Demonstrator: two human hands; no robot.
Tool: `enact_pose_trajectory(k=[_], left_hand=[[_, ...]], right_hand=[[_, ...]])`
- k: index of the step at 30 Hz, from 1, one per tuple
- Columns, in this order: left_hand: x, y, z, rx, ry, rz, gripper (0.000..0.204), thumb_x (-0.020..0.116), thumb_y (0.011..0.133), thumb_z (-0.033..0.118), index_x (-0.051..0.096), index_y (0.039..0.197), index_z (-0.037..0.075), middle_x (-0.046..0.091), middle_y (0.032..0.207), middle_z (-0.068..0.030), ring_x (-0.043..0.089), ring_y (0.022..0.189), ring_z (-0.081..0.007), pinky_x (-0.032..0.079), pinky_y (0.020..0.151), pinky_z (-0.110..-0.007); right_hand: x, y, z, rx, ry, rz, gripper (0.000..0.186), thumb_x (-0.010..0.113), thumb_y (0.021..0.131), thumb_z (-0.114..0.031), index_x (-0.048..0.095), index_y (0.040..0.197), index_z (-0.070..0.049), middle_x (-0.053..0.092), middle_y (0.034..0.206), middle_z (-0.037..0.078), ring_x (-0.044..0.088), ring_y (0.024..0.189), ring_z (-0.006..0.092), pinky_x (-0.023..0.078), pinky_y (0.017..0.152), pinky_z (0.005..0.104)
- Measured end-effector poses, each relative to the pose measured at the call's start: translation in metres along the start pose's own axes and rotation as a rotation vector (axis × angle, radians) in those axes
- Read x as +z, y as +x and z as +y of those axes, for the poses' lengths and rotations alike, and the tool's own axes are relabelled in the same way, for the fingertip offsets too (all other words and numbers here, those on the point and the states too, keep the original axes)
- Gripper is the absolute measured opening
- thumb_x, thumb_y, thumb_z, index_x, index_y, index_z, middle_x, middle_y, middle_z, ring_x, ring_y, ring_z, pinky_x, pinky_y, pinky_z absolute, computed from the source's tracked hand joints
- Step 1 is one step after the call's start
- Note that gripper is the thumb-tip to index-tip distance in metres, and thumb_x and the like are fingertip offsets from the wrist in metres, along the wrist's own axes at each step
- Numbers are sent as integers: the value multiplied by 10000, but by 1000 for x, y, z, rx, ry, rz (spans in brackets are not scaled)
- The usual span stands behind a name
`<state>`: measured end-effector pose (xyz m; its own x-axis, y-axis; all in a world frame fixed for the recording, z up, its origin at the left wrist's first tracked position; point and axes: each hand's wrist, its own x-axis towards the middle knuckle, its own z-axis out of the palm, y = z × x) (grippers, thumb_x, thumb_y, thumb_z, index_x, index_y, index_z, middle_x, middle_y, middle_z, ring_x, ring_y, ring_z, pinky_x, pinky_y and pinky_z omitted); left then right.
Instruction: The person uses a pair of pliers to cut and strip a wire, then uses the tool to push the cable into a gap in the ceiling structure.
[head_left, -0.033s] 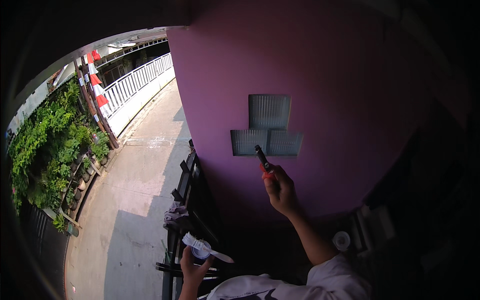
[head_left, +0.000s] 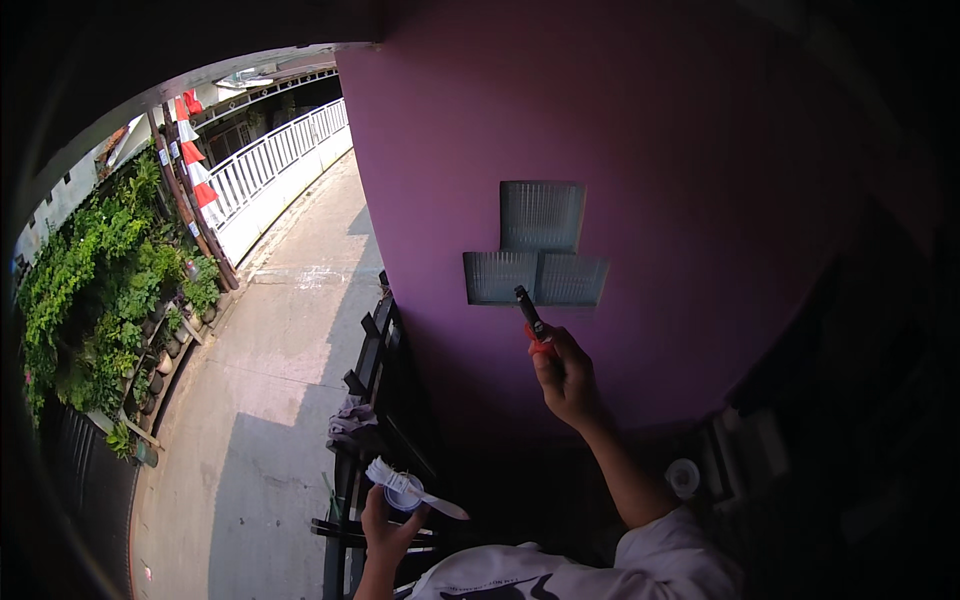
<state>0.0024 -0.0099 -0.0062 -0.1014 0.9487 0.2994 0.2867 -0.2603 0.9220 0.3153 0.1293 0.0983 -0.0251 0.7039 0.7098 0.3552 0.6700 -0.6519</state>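
Note:
My right hand (head_left: 570,385) is raised in front of the purple wall (head_left: 430,180), closed around a slim tool (head_left: 529,312) with a red grip and a narrow dark head. Its exact kind is too dark to make out. The tool's tip overlaps the lower glass blocks in view; whether it touches them I cannot tell. Low on the left, my left hand (head_left: 388,537) grips a small round cup (head_left: 404,503), with pale contents partly visible. Across its top lies a paintbrush (head_left: 442,504) with white bristles to the left and a pale handle to the right.
Three ribbed glass blocks (head_left: 541,215) are set in the wall. A black railing (head_left: 367,345) with a greyish cloth (head_left: 351,418) hung on it stands beside my left hand. Beyond runs a concrete lane (head_left: 280,350) with potted plants (head_left: 150,290). At lower right is a pale round container (head_left: 683,477) in shadow.
The view has tipped slightly, so the glass blocks appear a little higher. Both hands keep their hold.

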Motion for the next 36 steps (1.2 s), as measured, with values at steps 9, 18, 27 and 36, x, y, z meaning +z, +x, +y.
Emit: enact_pose_trajectory(k=[9, 18, 27, 36], left_hand=[[8, 4, -17, 16, -12, -68, 659, 845, 716, 66, 502, 1273, -19, 657, 1176, -128, 645, 1101, -194, 489, 985, -332], [2, -17, -28, -61, -18, -82, 689, 851, 733, 40, 487, 1315, -21, 622, 1272, -137, 600, 1198, -206, 445, 1056, -346], [-23, -60, -35, -117, 88, 172, 699, 878, 696, 149, 540, 1288, -6, 680, 1140, -148, 673, 1070, -236, 505, 949, -336], [-58, -112, -13, -202, 109, 355, 703, 847, 711, -7, 496, 1320, -9, 604, 1307, -132, 603, 1190, -197, 464, 1043, -346]], right_hand=[[2, -46, 15, 120, -26, -102, 259, 559, 996, -143, 598, 1227, -32, 555, 885, 58, 543, 749, 158, 467, 729, 307], [52, -85, 43, 234, -31, -406, 283, 576, 1003, -205, 607, 1204, -9, 630, 1006, 118, 635, 919, 246, 488, 847, 347], [169, -128, 50, 253, 91, -997, 412, 575, 1002, -339, 595, 1220, 10, 631, 1058, 175, 639, 984, 367, 503, 853, 399], [237, -167, -4, 181, 205, -1429, 445, 574, 988, -396, 605, 1239, -30, 628, 1135, 166, 640, 1026, 363, 513, 880, 410]])
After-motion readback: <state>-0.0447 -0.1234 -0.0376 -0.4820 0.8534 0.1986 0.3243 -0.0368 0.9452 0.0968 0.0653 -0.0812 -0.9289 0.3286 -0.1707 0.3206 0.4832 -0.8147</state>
